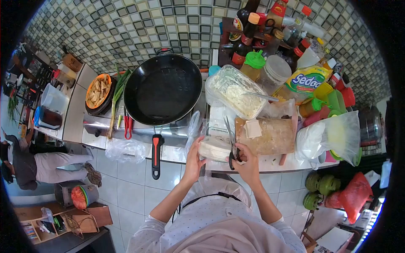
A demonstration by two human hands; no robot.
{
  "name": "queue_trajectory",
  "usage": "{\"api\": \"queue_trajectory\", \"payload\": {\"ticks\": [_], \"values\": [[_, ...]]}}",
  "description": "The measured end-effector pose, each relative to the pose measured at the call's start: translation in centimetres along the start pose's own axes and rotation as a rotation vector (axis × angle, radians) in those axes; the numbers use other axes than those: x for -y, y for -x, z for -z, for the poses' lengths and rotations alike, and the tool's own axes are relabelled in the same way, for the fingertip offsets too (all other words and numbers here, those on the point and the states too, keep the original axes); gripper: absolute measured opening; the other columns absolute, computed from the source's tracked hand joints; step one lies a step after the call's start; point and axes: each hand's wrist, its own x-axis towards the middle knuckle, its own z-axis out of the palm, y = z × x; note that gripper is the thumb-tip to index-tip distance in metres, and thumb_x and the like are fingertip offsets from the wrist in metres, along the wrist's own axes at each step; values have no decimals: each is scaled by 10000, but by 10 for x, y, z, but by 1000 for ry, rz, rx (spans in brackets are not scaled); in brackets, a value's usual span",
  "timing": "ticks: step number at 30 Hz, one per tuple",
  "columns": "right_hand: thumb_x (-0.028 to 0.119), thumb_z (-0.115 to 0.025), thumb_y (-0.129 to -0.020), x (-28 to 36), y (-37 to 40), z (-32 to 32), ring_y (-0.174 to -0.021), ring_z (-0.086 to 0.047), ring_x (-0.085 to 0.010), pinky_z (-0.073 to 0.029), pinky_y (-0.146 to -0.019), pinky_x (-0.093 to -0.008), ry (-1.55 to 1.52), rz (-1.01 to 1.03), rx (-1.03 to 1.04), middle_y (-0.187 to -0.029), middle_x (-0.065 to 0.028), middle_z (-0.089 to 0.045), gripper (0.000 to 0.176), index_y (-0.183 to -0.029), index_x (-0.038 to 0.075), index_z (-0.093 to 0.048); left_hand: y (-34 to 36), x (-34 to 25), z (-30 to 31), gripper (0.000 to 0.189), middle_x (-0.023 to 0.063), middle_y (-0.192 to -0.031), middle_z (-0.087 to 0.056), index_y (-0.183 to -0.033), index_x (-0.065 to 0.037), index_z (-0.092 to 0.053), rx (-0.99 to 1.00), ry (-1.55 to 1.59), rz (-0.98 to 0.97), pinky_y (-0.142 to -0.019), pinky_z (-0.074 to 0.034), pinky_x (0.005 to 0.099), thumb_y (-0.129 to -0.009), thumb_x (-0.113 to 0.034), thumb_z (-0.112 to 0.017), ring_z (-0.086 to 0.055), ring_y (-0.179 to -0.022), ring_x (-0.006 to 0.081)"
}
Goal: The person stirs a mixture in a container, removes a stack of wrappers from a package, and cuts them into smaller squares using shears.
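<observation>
My left hand grips a clear plastic pack of pale, flat wrappers at the counter's front edge. In my right hand is a pair of scissors, its dark handles around my fingers and its blades pointing away from me, beside the pack. A few square wrappers lie on the wooden cutting board to the right. Behind the board, a plastic tub holds a whitish mixture, with a metal spoon resting in it.
A black frying pan sits on the stove, its handle jutting past the front edge. Left of it are spring onions and an orange bowl. Bottles and a bag of white powder stand right. A person is at far left.
</observation>
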Motion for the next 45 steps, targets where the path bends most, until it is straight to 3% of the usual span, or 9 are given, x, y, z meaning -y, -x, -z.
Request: {"api": "queue_trajectory", "payload": {"ticks": [9,12,14,17,30,36,38,42,45], "values": [[33,-736,-650,-1,31,-27,-677,-514,-81,-485,-572,-219,-96,-148,-92,-729,-26,-526,469,-1080,43,-549,1,30,20,186,119,-1266,-371,-944,-87,-415,-41,-176,-248,-979,-259,302,-854,-195,-535,-347,-1170,192],[28,-719,-669,-4,27,-33,-698,-530,-79,-502,-588,-224,-122,-157,-216,-761,-26,-554,458,-1093,52,-548,-6,24,15,321,146,-1263,-352,-969,-85,-401,42,-246,-350,-979,-266,312,-751,-71,-636,-319,-1192,223],[-2,-690,-667,-2,22,-31,-728,-559,-111,-515,-605,-238,-112,-157,-236,-826,-61,-574,455,-1098,50,-553,-17,20,14,441,155,-1284,-332,-985,-90,-391,182,-501,-635,-990,-268,329,-664,33,-667,-296,-1224,232],[-27,-654,-674,-1,17,-29,-769,-599,-142,-529,-637,-266,-102,-132,-270,-895,-103,-606,432,-1090,47,-565,-28,18,16,478,156,-1262,-360,-1005,-78,-392,204,-548,-669,-1001,-266,342,-644,85,-658,-316,-1229,250],[-86,-591,-561,-8,6,-25,-596,-576,-155,-441,-474,-241,210,187,-314,-777,-77,-623,461,-987,88,-606,-21,27,13,376,143,-1178,-468,-1094,-8,-450,57,-464,-576,-1022,-256,340,-749,109,-544,-381,-1200,235],[-55,-613,-554,2,-8,-24,-571,-578,-163,-458,-513,-262,196,216,-231,-749,-71,-622,445,-969,104,-605,-20,15,1,233,115,-1053,-568,-992,-22,-529,-107,-481,-537,-812,-447,278,-773,45,-570,-521,-1043,194],[-36,-634,-546,2,-9,-26,-573,-588,-175,-473,-534,-278,189,194,-202,-750,-70,-624,450,-968,117,-604,-21,10,8,176,89,-950,-603,-926,-34,-561,-115,-822,-593,-666,-488,273,-758,4,-593,-574,-932,186],[-52,-619,-556,5,-12,-26,-559,-577,-168,-461,-519,-272,221,194,-204,-711,-70,-610,437,-965,100,-598,-9,4,11,136,79,-835,-600,-849,-47,-573,-164,-1017,-614,-623,-484,298,-726,-26,-628,-590,-799,218],[-66,-604,-568,10,-18,-21,-568,-576,-166,-457,-523,-262,168,184,-183,-724,-90,-606,433,-975,82,-596,-5,9,20,100,83,-810,-579,-738,-52,-554,-190,-1234,-861,-525,-438,324,-711,-37,-650,-556,-664,250]]}}
